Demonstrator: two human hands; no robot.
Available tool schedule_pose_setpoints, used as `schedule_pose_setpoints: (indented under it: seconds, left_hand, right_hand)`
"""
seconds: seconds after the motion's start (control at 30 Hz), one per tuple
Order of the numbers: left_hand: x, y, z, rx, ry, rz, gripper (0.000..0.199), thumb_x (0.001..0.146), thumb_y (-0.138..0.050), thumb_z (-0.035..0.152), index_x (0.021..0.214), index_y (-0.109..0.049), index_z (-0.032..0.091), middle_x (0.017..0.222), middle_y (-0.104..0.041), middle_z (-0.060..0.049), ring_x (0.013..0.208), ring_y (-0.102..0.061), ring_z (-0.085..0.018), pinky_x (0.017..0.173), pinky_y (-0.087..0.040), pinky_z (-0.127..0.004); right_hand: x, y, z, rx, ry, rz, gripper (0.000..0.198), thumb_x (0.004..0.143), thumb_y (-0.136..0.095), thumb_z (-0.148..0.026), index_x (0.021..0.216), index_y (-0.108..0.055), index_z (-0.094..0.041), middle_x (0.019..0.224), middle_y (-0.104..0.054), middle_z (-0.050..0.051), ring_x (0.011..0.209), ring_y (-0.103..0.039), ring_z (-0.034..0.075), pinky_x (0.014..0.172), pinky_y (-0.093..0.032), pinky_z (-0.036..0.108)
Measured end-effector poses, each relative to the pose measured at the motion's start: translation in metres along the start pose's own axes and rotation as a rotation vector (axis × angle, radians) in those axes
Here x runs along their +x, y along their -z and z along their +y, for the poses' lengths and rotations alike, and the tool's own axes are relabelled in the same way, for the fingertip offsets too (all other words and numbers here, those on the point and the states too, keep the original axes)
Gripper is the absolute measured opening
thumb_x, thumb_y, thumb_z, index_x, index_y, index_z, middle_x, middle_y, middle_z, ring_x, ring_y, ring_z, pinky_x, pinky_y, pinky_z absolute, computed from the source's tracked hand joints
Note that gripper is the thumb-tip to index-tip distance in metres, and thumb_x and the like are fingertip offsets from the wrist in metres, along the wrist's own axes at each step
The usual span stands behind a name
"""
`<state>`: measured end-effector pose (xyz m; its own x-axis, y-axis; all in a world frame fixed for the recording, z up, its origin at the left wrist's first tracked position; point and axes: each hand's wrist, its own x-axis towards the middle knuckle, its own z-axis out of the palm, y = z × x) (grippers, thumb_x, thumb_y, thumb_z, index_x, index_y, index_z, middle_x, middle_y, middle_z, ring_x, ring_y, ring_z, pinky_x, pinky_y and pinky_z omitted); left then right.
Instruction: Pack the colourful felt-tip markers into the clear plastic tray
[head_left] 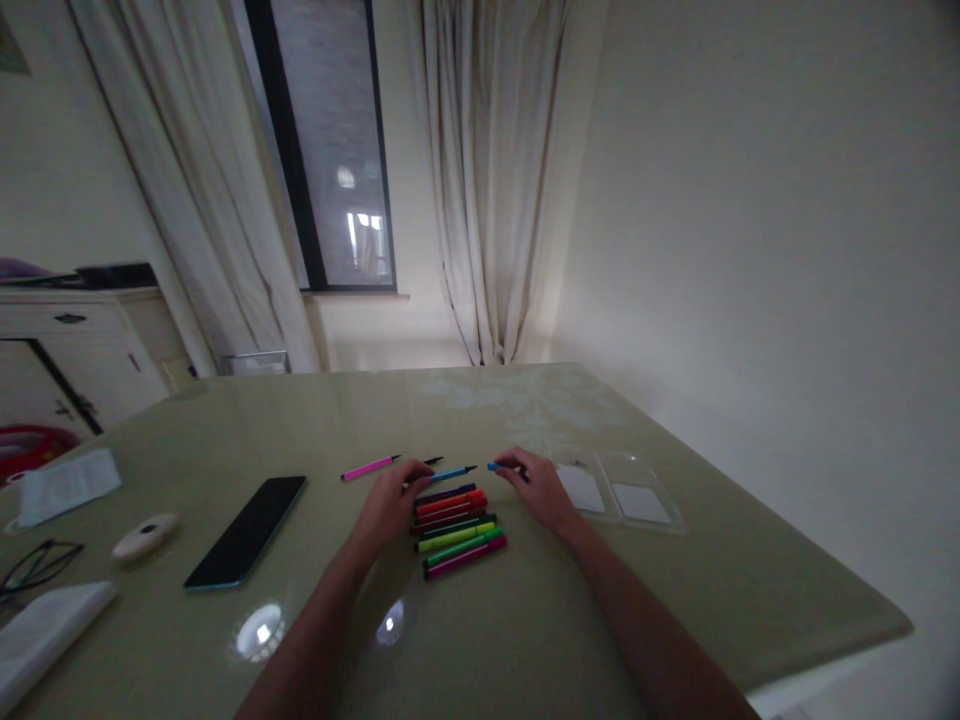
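My left hand is closed around the rear of a blue marker, whose bare dark tip points right. Between the fingertips of my right hand is a small blue marker cap, apart from the tip. Below the blue marker several capped markers lie side by side, among them an orange-red marker, a yellow-green marker and a magenta marker. An uncapped pink marker lies beyond my left hand. Another dark tip shows behind the blue marker; its body is mostly hidden by my fingers.
A clear plastic case with white inserts lies open at the right. On the left are a phone, a pale oval object, glasses, a white box-like object and a face mask. A wall borders the table's right side.
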<state>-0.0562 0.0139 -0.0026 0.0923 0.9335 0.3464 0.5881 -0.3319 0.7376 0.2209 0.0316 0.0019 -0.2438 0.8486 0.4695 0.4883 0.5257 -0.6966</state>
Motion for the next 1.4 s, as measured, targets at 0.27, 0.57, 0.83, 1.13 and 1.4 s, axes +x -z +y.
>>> schedule_pose_setpoints:
  seconds: [0.27,0.57,0.83,1.13,1.4]
  left_hand:
    - [-0.005,-0.007,0.011,-0.03,-0.001,-0.055,0.022,0.089,-0.054,0.035,0.093,-0.072,0.022,0.09,-0.077,-0.005,0.085,-0.07,-0.023,0.081,-0.052,-0.034]
    - [-0.008,-0.012,0.023,-0.095,0.045,-0.072,0.026,0.083,-0.063,0.04,0.093,-0.078,0.022,0.091,-0.08,-0.005,0.085,-0.072,-0.024,0.079,-0.053,-0.034]
    - [-0.01,-0.015,0.026,-0.092,0.059,-0.034,0.023,0.082,-0.067,0.038,0.09,-0.081,0.022,0.087,-0.081,-0.005,0.081,-0.073,-0.024,0.077,-0.054,-0.033]
    - [-0.006,0.0,0.015,0.1,-0.018,-0.101,0.024,0.086,-0.064,0.039,0.09,-0.08,0.022,0.095,-0.08,-0.006,0.091,-0.073,-0.026,0.085,-0.053,-0.035]
    - [0.0,0.015,-0.026,0.307,0.106,-0.054,0.032,0.092,-0.054,0.036,0.101,-0.08,0.02,0.106,-0.079,-0.009,0.099,-0.071,-0.027,0.091,-0.051,-0.037]
  right_hand:
    - [-0.002,-0.004,-0.009,0.036,0.016,-0.049,0.02,0.095,-0.065,-0.039,0.098,-0.076,-0.023,0.094,-0.079,0.005,0.086,-0.071,0.02,0.08,-0.053,0.032]
    - [-0.002,-0.006,-0.007,0.129,-0.043,-0.036,0.02,0.09,-0.069,-0.039,0.094,-0.079,-0.022,0.088,-0.079,0.005,0.081,-0.071,0.021,0.078,-0.053,0.033]
    - [-0.001,-0.004,-0.013,0.203,-0.096,-0.08,0.019,0.086,-0.071,-0.036,0.091,-0.081,-0.021,0.078,-0.077,0.004,0.074,-0.07,0.02,0.071,-0.053,0.03]
    - [0.009,0.021,0.012,0.104,-0.139,0.261,0.032,0.095,-0.057,-0.045,0.094,-0.076,-0.019,0.09,-0.077,0.007,0.083,-0.071,0.022,0.08,-0.053,0.034]
    - [0.003,0.033,0.031,-0.564,-0.18,-0.052,0.008,0.082,-0.077,-0.027,0.081,-0.081,-0.02,0.099,-0.071,0.01,0.095,-0.064,0.023,0.085,-0.045,0.033]
